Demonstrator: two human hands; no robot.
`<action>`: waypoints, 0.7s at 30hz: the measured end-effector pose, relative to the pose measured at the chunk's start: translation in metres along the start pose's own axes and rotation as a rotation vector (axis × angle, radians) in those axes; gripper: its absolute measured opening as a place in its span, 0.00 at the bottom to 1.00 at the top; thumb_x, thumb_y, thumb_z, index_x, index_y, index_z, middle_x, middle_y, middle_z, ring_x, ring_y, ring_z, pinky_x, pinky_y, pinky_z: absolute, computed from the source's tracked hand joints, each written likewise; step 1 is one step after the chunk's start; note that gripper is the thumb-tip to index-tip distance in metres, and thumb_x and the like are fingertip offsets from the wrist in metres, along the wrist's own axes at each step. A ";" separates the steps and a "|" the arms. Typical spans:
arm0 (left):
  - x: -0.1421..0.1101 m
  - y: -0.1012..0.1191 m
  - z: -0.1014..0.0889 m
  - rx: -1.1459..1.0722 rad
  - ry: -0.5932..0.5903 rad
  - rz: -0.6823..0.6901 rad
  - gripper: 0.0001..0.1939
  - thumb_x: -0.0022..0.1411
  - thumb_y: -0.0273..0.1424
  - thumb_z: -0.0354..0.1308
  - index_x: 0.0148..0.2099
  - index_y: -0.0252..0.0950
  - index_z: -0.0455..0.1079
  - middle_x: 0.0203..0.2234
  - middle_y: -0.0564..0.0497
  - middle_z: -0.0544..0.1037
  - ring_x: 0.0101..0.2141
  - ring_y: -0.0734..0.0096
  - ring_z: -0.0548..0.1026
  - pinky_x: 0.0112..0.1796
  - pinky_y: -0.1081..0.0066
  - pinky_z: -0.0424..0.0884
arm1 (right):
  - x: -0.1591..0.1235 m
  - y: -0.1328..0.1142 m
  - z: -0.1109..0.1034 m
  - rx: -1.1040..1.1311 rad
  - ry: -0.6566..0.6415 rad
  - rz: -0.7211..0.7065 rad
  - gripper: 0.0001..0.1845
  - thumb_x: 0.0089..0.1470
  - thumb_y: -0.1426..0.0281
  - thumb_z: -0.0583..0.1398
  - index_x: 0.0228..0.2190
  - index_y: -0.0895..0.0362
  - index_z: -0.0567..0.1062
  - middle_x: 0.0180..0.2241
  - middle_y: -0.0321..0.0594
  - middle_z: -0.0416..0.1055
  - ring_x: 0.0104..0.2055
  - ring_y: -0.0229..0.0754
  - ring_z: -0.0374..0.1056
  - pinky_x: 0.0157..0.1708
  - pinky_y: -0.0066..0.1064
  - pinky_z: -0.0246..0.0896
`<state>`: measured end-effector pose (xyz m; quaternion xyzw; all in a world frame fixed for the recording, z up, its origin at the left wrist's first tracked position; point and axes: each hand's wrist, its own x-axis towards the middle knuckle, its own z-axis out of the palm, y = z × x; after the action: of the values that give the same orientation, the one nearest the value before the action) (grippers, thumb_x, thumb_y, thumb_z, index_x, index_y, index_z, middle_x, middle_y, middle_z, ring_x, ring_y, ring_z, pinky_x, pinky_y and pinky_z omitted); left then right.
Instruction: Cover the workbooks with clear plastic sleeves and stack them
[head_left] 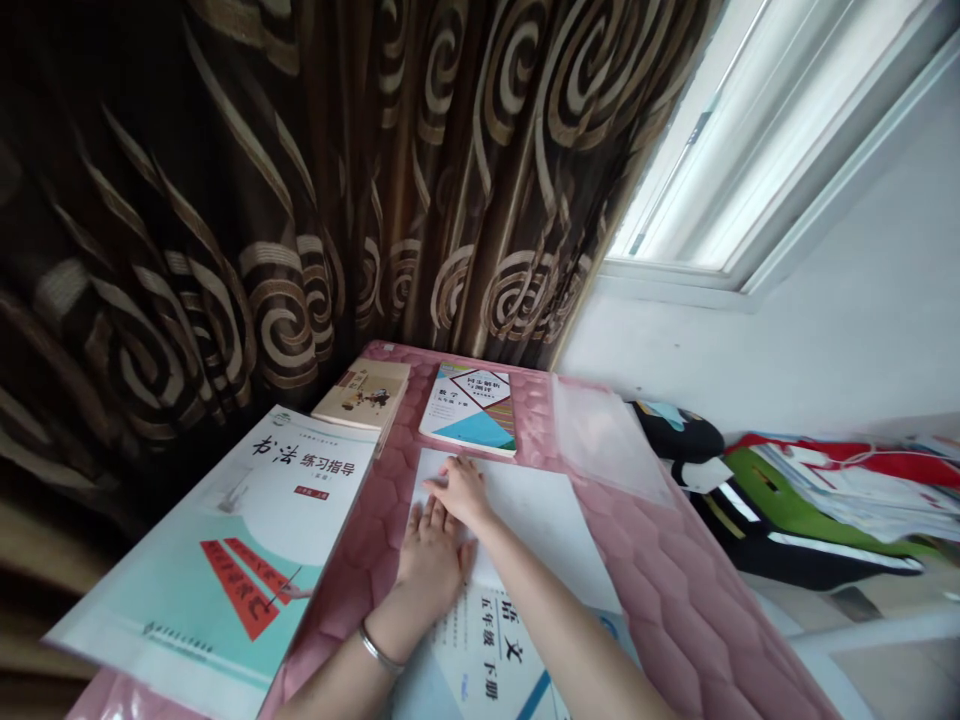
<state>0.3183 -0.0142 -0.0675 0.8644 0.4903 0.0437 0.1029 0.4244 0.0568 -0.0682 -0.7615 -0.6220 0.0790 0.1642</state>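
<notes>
A pink quilted surface (379,530) carries a white-and-blue book (544,520) beneath the fingers (428,514) — beyond them a smaller book (469,405), left of them a large teal-and-white book (270,520), farther left-ahead a tan booklet (369,390), right a translucent sheet (604,435).

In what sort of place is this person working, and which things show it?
Probably a room in a home: a dark patterned curtain hangs beside a window, and books lie on a pink quilted cover.
</notes>
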 end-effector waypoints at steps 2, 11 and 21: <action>0.000 0.000 -0.003 -0.006 -0.038 -0.012 0.32 0.68 0.40 0.35 0.66 0.25 0.53 0.64 0.38 0.54 0.66 0.58 0.48 0.63 0.55 0.46 | 0.017 -0.012 0.006 0.001 -0.006 0.036 0.20 0.47 0.52 0.64 0.34 0.55 0.76 0.45 0.44 0.73 0.50 0.48 0.65 0.45 0.34 0.58; 0.000 -0.001 -0.006 0.006 -0.090 0.022 0.32 0.67 0.39 0.38 0.68 0.27 0.47 0.66 0.39 0.47 0.66 0.57 0.43 0.64 0.53 0.44 | 0.061 -0.018 0.018 -0.050 0.034 0.158 0.23 0.53 0.50 0.58 0.33 0.57 0.78 0.37 0.52 0.78 0.43 0.51 0.73 0.42 0.36 0.60; 0.002 -0.002 0.001 0.017 -0.018 0.002 0.32 0.68 0.41 0.33 0.67 0.28 0.53 0.65 0.40 0.54 0.65 0.57 0.50 0.63 0.54 0.47 | 0.030 -0.014 0.006 0.007 -0.102 -0.001 0.21 0.44 0.53 0.66 0.35 0.54 0.75 0.45 0.42 0.74 0.50 0.46 0.67 0.45 0.32 0.58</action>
<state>0.3178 -0.0121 -0.0685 0.8660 0.4889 0.0321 0.1000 0.4163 0.0895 -0.0660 -0.7556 -0.6297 0.1199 0.1350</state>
